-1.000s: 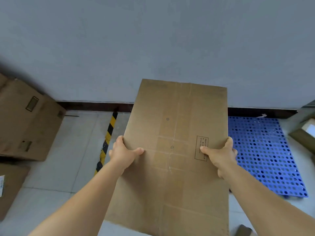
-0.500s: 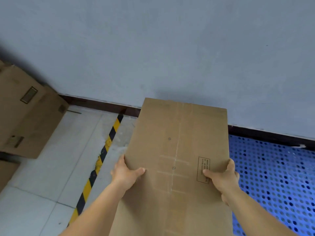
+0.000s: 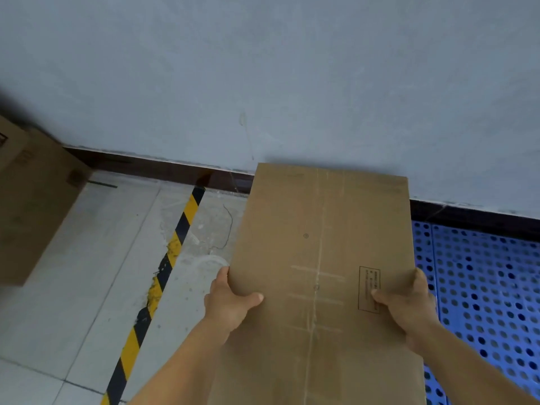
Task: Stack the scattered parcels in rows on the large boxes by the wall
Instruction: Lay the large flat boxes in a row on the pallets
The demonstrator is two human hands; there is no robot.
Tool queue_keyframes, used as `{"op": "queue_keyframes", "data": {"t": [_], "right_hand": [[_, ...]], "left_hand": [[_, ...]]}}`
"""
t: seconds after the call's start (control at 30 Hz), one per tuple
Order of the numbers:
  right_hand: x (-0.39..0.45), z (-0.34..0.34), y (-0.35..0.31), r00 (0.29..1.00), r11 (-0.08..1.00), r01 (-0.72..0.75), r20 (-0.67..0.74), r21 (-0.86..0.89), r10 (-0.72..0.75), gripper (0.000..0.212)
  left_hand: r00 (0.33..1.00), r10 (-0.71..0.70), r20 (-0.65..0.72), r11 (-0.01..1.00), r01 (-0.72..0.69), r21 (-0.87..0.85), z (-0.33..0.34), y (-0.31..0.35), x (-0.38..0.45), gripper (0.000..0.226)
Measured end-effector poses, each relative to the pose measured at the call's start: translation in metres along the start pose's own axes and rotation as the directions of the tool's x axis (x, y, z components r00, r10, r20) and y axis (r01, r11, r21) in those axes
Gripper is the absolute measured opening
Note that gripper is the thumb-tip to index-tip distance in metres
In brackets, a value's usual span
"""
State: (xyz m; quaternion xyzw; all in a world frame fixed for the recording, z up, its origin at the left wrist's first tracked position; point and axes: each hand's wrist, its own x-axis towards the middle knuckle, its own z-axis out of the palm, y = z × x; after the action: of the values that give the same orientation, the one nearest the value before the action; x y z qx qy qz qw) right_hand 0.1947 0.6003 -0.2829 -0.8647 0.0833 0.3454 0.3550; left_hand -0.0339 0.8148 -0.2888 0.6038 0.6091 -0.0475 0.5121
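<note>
A flat brown parcel (image 3: pixel 321 258) is held out at 12 o'clock, its far edge near the wall (image 3: pixel 263 68). Its side edges are gripped by the left hand (image 3: pixel 230 302) at 9 o'clock and the right hand (image 3: pixel 409 305) at 3 o'clock, thumbs laid on top. A large box (image 3: pixel 32 206), blurred, is seen at 10 o'clock; a blue pallet (image 3: pixel 482 287) lies at 3 o'clock.

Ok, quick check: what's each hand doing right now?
Left hand: grips the left edge of the large cardboard box, thumb on top.
Right hand: grips the box's right edge, thumb on its printed label.
</note>
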Motion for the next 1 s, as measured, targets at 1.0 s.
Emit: {"op": "queue_keyframes", "data": {"t": [1.0], "right_hand": [[0.03,0.007,0.013,0.999,0.999,-0.009,0.053,-0.051,0.012,0.106]], "left_hand": [[0.994,0.066,-0.088,0.995,-0.058,0.085,0.024,-0.002,0.008,0.095]]}}
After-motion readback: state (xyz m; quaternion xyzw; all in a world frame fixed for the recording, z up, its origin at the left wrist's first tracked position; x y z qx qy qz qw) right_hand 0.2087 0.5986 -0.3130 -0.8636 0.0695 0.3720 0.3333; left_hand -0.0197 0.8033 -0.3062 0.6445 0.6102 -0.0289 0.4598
